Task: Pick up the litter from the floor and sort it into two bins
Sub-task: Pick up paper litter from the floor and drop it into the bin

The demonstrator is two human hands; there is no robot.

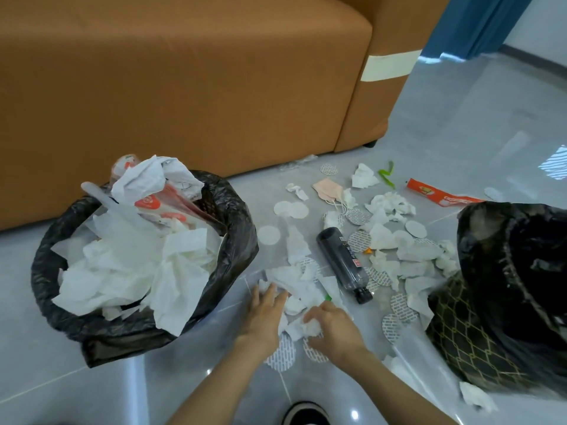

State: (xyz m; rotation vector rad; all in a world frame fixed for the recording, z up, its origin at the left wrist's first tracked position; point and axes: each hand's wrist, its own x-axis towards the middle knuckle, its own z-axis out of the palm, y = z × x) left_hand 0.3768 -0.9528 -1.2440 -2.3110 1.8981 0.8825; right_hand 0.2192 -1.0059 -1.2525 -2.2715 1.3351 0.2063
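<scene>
Tissue wad in R fingers

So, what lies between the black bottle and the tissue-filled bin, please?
A crumpled tissue and a round white disc, in the head view.

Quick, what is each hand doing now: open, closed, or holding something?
Left hand: open, lying flat on loose tissues.
Right hand: closed round a crumpled tissue.
</scene>
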